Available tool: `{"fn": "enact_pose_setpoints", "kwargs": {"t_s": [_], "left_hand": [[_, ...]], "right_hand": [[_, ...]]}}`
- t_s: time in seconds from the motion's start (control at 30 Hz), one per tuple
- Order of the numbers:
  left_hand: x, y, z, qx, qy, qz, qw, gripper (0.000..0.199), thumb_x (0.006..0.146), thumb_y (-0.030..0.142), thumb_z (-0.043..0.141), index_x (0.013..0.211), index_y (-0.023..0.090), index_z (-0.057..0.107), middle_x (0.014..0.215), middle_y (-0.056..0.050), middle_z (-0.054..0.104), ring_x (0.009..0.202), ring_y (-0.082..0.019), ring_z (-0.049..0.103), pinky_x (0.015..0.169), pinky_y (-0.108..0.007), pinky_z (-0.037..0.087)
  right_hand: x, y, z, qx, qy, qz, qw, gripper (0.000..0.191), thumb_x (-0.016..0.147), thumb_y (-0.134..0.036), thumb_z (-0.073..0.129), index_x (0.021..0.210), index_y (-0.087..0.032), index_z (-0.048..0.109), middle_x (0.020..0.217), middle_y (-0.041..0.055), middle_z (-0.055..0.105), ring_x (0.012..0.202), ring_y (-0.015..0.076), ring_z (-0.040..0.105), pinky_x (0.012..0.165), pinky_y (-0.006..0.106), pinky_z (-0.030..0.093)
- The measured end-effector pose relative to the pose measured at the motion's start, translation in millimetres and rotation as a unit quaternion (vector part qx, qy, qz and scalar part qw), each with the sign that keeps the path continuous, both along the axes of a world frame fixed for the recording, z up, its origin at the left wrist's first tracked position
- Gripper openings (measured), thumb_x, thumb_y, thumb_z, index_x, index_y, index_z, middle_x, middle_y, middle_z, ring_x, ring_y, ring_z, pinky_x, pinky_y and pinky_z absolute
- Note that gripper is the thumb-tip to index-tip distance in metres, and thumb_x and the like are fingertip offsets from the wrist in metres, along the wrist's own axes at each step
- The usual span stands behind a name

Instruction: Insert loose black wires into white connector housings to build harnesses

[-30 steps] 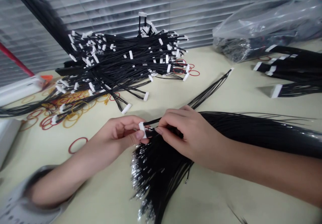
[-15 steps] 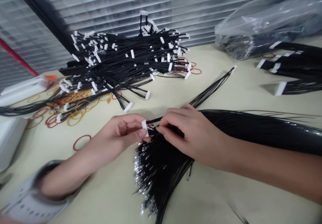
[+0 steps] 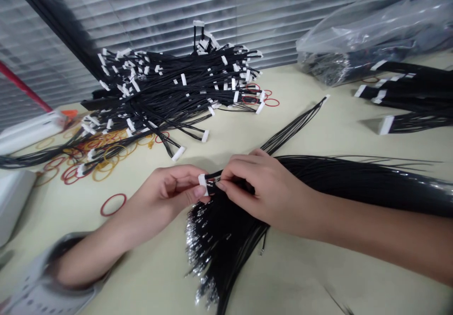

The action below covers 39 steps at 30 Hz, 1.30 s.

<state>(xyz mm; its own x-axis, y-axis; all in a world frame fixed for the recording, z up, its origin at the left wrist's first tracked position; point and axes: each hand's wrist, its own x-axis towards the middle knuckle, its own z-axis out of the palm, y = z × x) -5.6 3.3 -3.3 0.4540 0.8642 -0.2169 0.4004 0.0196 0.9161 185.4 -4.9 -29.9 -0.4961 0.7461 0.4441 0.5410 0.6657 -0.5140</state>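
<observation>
Left hand (image 3: 171, 193): you're pinching the white connector housing (image 3: 203, 183), thumb against fingers.
Right hand (image 3: 260, 187): you're pinching black wires (image 3: 213, 175) just beside it.
Handling: housing probably feeling light, rigid; wires flexing, best gripped near tips.
Beneath: loose wire bundle (image 3: 230, 239) is fanning out.

One head-worn camera looks forward and down at the bench (image 3: 293, 277), close above the left hand (image 3: 173, 192) and right hand (image 3: 264, 190). The view (slightly aslant) reaches the blinds (image 3: 170, 8) behind.
</observation>
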Motion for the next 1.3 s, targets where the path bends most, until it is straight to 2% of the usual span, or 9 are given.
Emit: {"fn": "enact_pose_setpoints", "kwargs": {"t_s": [0.37,0.57,1.07,1.3], "left_hand": [[-3.0,1.4,-3.4,-0.034,-0.033,0.004,0.999,0.007,0.077,0.020,0.060,0.080,0.017,0.065,0.071,0.002,0.064,0.067,-0.009,0.059,0.065,-0.016,0.046],[-1.2,0.7,-3.4,-0.005,-0.042,0.010,0.999,0.004,0.076,0.018,0.061,0.076,0.017,0.065,0.067,0.003,0.064,0.065,-0.007,0.058,0.062,-0.012,0.045],[-0.4,0.5,-5.2,0.012,-0.037,0.005,0.999,0.006,0.076,0.017,0.061,0.079,0.019,0.065,0.069,0.003,0.066,0.066,-0.007,0.059,0.061,-0.012,0.045],[-0.1,-2.4,-4.9,0.072,0.003,-0.017,0.997,0.010,0.077,0.015,0.058,0.079,0.020,0.066,0.070,0.004,0.065,0.066,-0.006,0.058,0.060,-0.011,0.044]], "right_hand": [[-0.5,-0.7,1.4,0.000,0.014,0.004,1.000,0.013,0.083,-0.018,0.049,0.072,-0.013,0.055,0.066,-0.0040,0.053,0.060,0.0066,0.043,0.064,0.024,0.030],[0.0,-0.9,0.4,0.000,0.021,0.004,1.000,0.014,0.083,-0.019,0.049,0.072,-0.013,0.056,0.066,-0.0040,0.054,0.061,0.0069,0.042,0.063,0.024,0.030],[0.5,-0.6,0.5,-0.003,0.019,0.013,1.000,0.012,0.082,-0.018,0.050,0.072,-0.013,0.056,0.064,-0.0041,0.053,0.059,0.0064,0.042,0.063,0.023,0.030],[0.5,-0.9,-1.2,0.021,0.008,0.017,1.000,0.013,0.083,-0.018,0.049,0.072,-0.014,0.055,0.065,-0.0033,0.052,0.061,0.0077,0.043,0.062,0.024,0.030]]}}
